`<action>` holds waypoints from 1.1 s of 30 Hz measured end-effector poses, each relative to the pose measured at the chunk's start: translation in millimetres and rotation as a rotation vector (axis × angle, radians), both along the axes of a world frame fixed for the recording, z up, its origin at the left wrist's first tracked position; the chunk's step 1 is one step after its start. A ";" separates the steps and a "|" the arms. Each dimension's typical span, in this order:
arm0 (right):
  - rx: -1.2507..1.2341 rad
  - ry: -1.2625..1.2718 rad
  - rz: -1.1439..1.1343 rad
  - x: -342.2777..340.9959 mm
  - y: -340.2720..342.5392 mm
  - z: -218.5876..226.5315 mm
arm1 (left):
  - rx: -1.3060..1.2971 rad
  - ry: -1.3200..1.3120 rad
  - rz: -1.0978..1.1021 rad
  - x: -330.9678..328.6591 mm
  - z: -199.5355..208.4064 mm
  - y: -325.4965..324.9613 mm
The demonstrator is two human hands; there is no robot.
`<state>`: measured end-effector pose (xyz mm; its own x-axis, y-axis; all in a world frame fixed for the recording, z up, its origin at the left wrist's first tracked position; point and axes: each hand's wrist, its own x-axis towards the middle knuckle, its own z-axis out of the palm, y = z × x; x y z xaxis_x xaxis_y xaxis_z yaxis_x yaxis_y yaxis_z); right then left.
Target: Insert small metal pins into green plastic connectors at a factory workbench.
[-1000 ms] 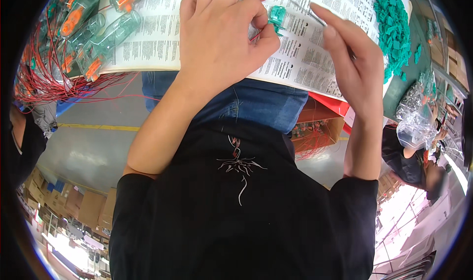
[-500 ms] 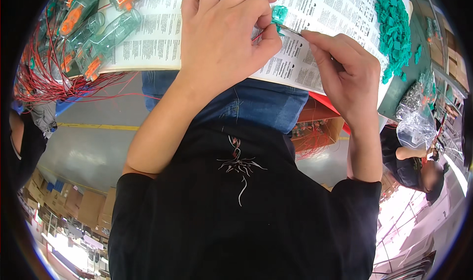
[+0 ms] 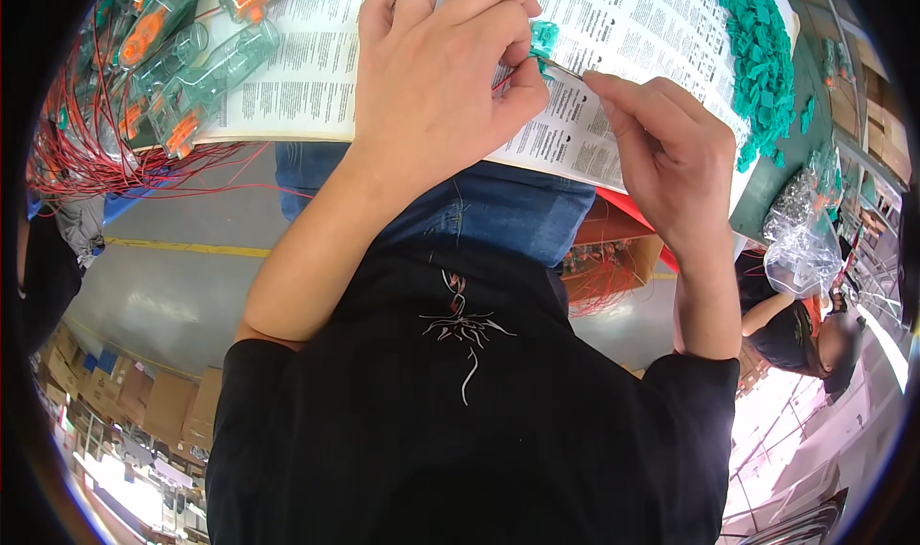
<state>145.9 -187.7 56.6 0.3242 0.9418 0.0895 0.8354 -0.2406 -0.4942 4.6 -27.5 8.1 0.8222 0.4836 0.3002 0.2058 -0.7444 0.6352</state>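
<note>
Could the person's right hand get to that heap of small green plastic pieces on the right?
Probably yes: the right hand sits close by, and only printed white paper shows between it and the heap of small green plastic pieces. The thin metal tool it holds might hinder grasping.

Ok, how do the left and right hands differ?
The left hand has curled fingers beside a green piece; the right hand pinches a thin metal tool between thumb and forefinger. The left hand shows mainly its back, the right hand its thumb side. Both are bare.
</note>
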 end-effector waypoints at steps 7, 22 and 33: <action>-0.011 -0.030 0.029 -1.5 4.8 3.2 | 0.028 0.001 -0.011 -1.4 -0.1 1.0; -0.609 -0.228 0.620 9.5 109.1 88.9 | 0.020 -0.074 -0.004 -6.1 -22.4 1.1; -0.309 -0.025 0.294 37.3 49.6 41.9 | 0.088 -0.702 -0.145 21.3 -68.5 12.8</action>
<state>183.2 -138.2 98.5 0.0387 0.9777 -0.2066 0.9014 -0.1234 -0.4150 25.9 -14.7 -60.5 0.4756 0.3338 0.8139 -0.3336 -0.7877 0.5180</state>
